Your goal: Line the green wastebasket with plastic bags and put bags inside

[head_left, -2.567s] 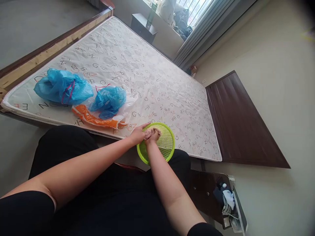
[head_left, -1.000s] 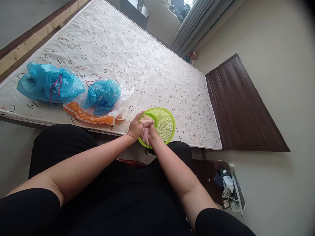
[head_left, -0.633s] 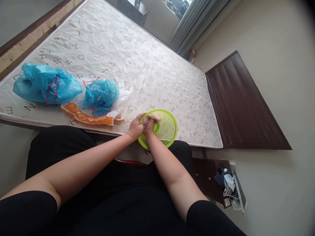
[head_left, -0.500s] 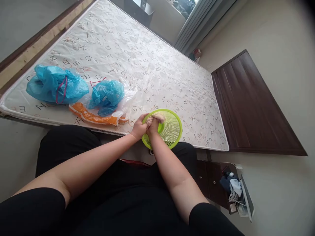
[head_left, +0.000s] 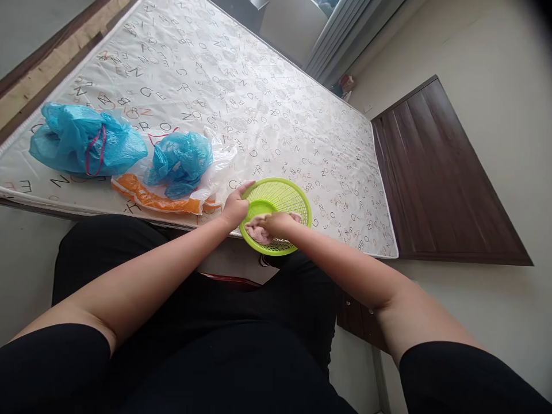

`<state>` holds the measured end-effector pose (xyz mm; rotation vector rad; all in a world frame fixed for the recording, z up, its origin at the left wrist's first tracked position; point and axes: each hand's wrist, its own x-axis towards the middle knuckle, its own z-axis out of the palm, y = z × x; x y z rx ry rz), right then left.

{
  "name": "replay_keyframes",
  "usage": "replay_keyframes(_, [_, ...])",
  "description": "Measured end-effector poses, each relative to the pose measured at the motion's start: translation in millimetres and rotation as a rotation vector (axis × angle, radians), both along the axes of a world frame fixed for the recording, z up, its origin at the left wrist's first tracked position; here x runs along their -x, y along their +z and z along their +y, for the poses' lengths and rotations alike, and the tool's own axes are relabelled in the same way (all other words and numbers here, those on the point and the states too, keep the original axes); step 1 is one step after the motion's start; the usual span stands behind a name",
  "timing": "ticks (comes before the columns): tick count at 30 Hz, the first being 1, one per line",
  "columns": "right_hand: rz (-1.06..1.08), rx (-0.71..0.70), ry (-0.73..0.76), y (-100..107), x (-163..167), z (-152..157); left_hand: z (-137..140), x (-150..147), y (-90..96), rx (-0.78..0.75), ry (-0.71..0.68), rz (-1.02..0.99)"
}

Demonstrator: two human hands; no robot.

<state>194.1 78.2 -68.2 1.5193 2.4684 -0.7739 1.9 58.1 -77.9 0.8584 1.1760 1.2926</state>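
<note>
Lettered mattress [head_left: 259, 86], left hand [head_left: 235, 208] gripping green basket [head_left: 280, 194], pink cloth [head_left: 259, 232] inside beneath right hand [head_left: 279, 225], grip unclear

You have an open approach over the far edge of the round lime-green plastic mesh basket [head_left: 288, 195], with bare white letter-printed mattress [head_left: 284, 121] stretching beyond it and rightward to the dark brown wooden headboard [head_left: 444, 190]. From the near right, your right forearm [head_left: 349, 267] blocks you, and your right hand [head_left: 278, 225] covers part of the crumpled pink cloth [head_left: 259, 232]. At the left edge your left hand [head_left: 235, 209] stands in the way; farther left, the orange-and-white plastic bag [head_left: 159, 199], a small blue plastic bag [head_left: 185, 158] and a larger blue plastic bag [head_left: 77, 141] obstruct you.
</note>
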Motion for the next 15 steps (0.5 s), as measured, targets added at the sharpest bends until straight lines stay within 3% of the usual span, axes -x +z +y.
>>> replay_keyframes(4, [-0.116, -0.123, 0.563, -4.8, 5.5, 11.3, -6.7, -4.3, 4.1, 0.032, 0.001, -0.029])
replay_keyframes(6, [-0.205, -0.137, 0.714, -16.6, 10.6, 14.0, -15.0, -8.1, 4.0, 0.038, -0.011, -0.025])
replay_keyframes(8, [-0.264, -0.083, 0.690, -31.2, 16.0, 13.1, -24.6, -12.0, 3.2, 0.052, 0.002, -0.010])
replay_keyframes(12, [-0.374, 0.021, 0.290, -51.5, 28.4, -1.8, -40.5, -15.8, 4.6, 0.021, -0.010, 0.061])
replay_keyframes(15, [-0.431, 0.028, 0.166, -53.5, 40.5, -23.2, -47.0, -14.1, 9.0, -0.020, -0.026, 0.145])
